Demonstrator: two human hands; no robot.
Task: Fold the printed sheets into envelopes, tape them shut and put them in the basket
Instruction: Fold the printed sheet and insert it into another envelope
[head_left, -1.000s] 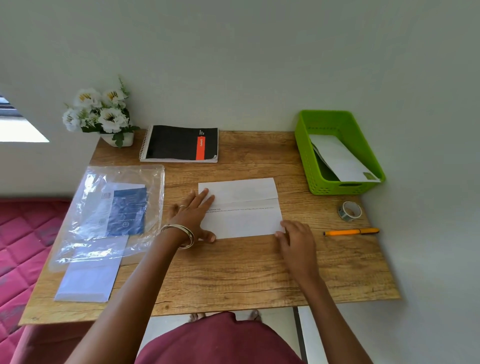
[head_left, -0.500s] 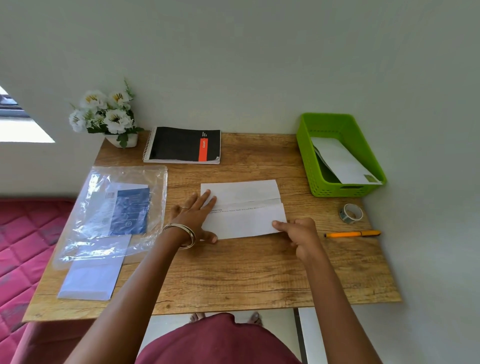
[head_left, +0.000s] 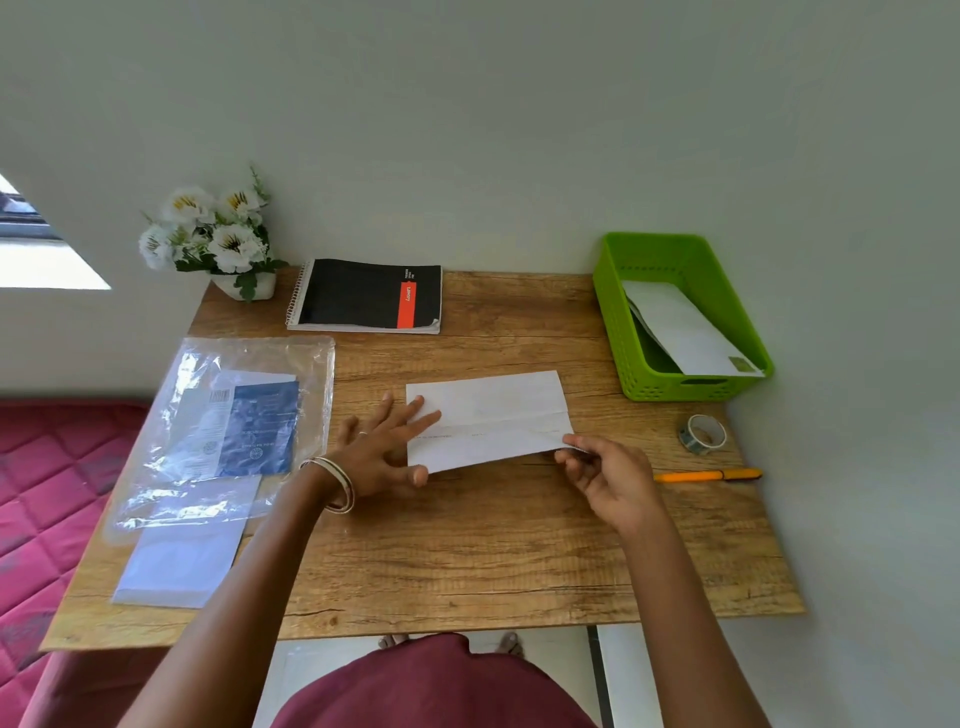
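My right hand (head_left: 605, 480) pinches the near right corner of the white, partly folded printed sheet (head_left: 488, 415), thumb and fingertips closed on the paper and lifting that corner just off the wooden table (head_left: 467, 561). My left hand (head_left: 382, 449) lies flat with its fingers spread across the sheet's left end, pressing it down, the thumb at its near left corner.

The sheet sits in the middle of the table. I reckon the main risk is a crooked fold: I hold only one corner, so if I bring it over while my left hand lets the other end slide, the edges will not meet and the crease will run askew. Pulling too hard against my pressing hand could wrinkle or tear the thin paper.

Right of the sheet lie the clear roll of tape (head_left: 702, 434) and, nearer me, the orange pen (head_left: 706, 475); a wide sweep of my right hand could knock either along the table. Behind those, to the sheet's far right, stands the green plastic basket (head_left: 618, 332) with one finished white envelope (head_left: 685, 332) already inside. Left of the sheet, the clear plastic bag (head_left: 228, 426) covers the remaining white sheets (head_left: 176, 561), which my left elbow might drag.
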